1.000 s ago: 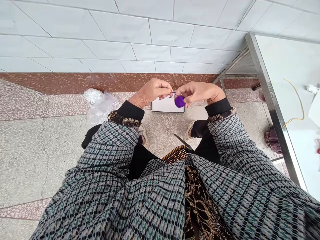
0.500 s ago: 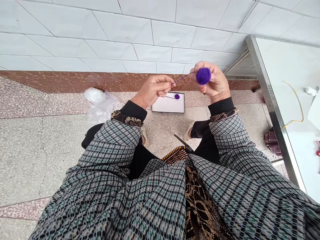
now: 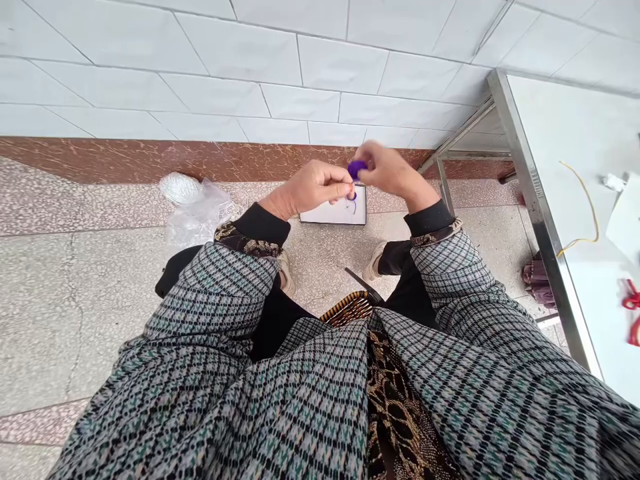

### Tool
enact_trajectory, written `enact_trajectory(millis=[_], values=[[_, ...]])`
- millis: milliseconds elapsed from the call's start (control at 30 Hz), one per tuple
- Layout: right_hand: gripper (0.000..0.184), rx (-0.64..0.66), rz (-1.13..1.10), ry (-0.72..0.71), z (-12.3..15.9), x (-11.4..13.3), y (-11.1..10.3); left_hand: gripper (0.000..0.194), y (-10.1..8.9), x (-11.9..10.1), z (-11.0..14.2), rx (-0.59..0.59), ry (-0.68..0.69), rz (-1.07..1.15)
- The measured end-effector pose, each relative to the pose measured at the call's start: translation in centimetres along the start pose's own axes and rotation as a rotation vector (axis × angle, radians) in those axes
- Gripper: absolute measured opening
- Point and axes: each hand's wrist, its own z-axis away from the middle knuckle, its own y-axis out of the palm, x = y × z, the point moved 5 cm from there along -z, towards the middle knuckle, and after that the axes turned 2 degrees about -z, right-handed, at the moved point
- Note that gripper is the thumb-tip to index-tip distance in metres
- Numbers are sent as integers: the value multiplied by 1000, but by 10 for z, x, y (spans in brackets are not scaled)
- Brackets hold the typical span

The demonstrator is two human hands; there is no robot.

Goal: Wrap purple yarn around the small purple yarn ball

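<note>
Working from a distance, I record the following from the head camera, left to right. A white bundle (image 3: 181, 189) lies on the speckled floor (image 3: 125, 287) near the foot of the tiled wall (image 3: 270, 60). A clear plastic bag (image 3: 193, 220) is crumpled beside it. I note a pale shoe (image 3: 287, 275) below the left sleeve.

The left hand (image 3: 313, 190) is raised, thumb and fingertips pinched together on a purple strand (image 3: 355, 208), whose loose curve shows below the fingers. Behind that hand, a shallow white tray (image 3: 325, 215) with a dark rim lies on the floor.

The purple ball of yarn (image 3: 357, 169) is up in the air, just above the left fingertips and close to the tray's far edge in my view. The right hand (image 3: 384, 170) is clamped on it from the right; motion blur hides the exact finger placement. I find the two hands very close together, but I cannot tell whether they touch.

Further right stands a metal-edged table (image 3: 530, 173), with folded dark pink cloth (image 3: 540, 283) beneath. On its top I log a yellow cord (image 3: 595, 213) and a red item (image 3: 632, 297).
</note>
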Motion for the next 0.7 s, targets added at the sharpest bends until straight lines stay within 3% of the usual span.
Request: enact_trajectory(millis=[67,133,167,300,433,567,700], values=[[30,387,-65,-46,12,8,17,16,-13,2,1,-101,-3,-20],[36,554,-298,-110,22,18,19,17,-22,5,1,-161,3,-10],[39,530,-434,-138,24,23,15,18,-24,5,0,-160,12,8],[56,238,-868,-172,19,26,-5,20,-19,0,-1,-45,73,159],[62,116,-1136,-244,17,28,-19,24,-14,0,0,-27,39,204],[54,-110,-949,-299,7,17,-30,29,-8,-4,2,27,40,127],[41,-176,-514,-104,-5,-2,-11,26,3,-22,4,206,64,69]])
